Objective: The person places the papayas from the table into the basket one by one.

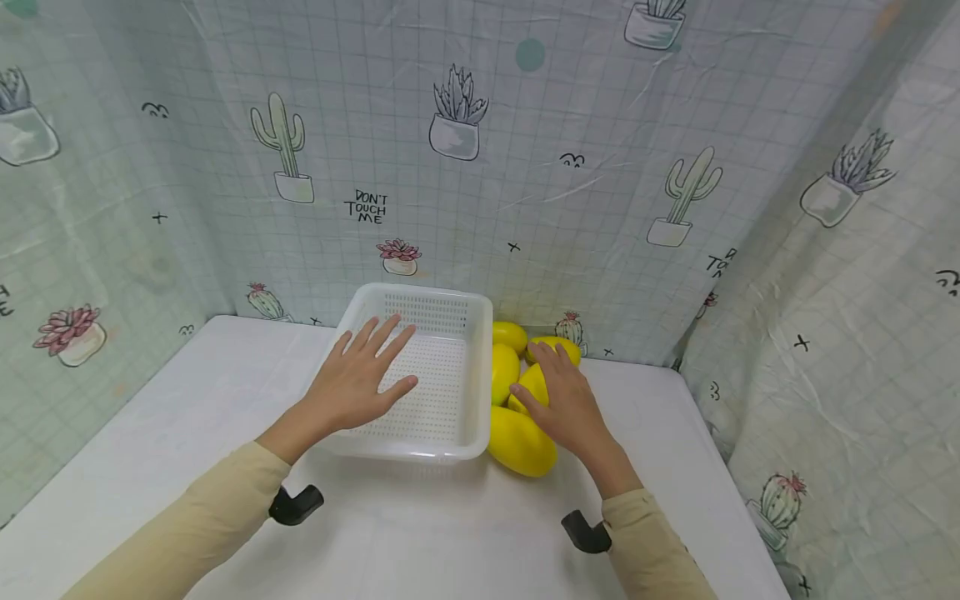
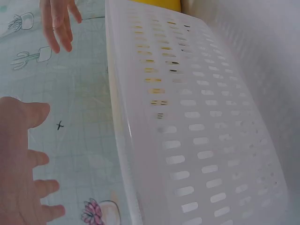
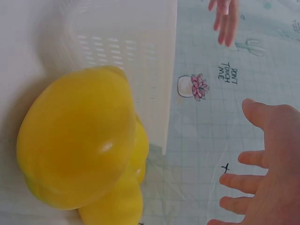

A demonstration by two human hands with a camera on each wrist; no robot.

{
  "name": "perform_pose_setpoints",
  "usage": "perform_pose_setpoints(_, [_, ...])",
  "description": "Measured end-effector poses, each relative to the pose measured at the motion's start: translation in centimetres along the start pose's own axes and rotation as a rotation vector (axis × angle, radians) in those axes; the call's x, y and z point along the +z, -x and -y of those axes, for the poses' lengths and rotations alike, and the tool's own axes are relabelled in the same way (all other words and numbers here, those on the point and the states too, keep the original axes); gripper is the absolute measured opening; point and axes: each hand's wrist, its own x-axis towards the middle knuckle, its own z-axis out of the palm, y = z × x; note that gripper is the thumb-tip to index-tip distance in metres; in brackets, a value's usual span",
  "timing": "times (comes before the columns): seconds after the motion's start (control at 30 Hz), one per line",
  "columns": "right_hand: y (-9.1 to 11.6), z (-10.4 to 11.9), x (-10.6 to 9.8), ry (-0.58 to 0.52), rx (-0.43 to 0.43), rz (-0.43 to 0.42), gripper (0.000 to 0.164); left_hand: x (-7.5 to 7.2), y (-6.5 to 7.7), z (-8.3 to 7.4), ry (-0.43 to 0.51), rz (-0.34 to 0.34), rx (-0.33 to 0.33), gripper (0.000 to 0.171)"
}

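A white plastic basket (image 1: pixel 477 375) with slotted walls stands on the table, and nothing lies on the part of its floor that shows. Over its left side hovers my left hand (image 1: pixel 356 387), fingers spread; the left wrist view has that hand (image 2: pixel 21 164) apart from the basket wall (image 2: pixel 187 117). Along the basket's right side lie several smooth yellow fruits (image 1: pixel 522 442), whose exact kind I cannot tell. My right hand (image 1: pixel 566 400) is above them with fingers extended, hiding part of them. In the right wrist view, the nearest fruit (image 3: pixel 77 140) is large and rounded, apart from the right hand (image 3: pixel 276 164).
A white table (image 1: pixel 420 533) carries everything. Behind it and at both sides hangs a pale curtain (image 1: pixel 525 200) printed with cacti and pots. Black curved pieces sit by each wrist, one at the left (image 1: pixel 296 505) and one at the right (image 1: pixel 587 533).
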Motion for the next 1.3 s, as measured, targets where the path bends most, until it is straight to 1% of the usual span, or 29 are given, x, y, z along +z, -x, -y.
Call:
perform_pose_setpoints(0.13, [0.0, -0.2, 0.1, -0.016, 0.009, 0.007, 0.068, -0.1, 0.1, 0.1, 0.005, 0.005, -0.011, 0.071])
perform_pose_setpoints(0.33, [-0.1, -0.3, 0.2, -0.024, 0.017, 0.016, 0.069, -0.1, 0.2, 0.3, -0.005, -0.006, -0.016, 0.072])
perform_pose_setpoints(0.5, [-0.2, -0.5, 0.3, -0.032, 0.025, 0.017, 0.068, -0.2, 0.2, 0.5, 0.012, -0.010, -0.020, 0.072])
perform_pose_setpoints(0.8, [-0.3, -0.5, 0.2, -0.035, 0.061, 0.036, 0.068, 0.0, 0.2, 1.0, 0.025, -0.004, -0.031, 0.071])
perform_pose_setpoints(1.13, [-0.1, -0.9, 0.2, -0.054, 0.101, 0.061, 0.069, 0.1, 0.5, 1.4, 0.032, 0.004, -0.048, 0.071])
perform_pose_setpoints(1.3, [0.0, -1.1, 0.2, -0.069, 0.118, 0.059, 0.069, 0.1, 0.7, 1.6, 0.038, 0.016, -0.058, 0.071])
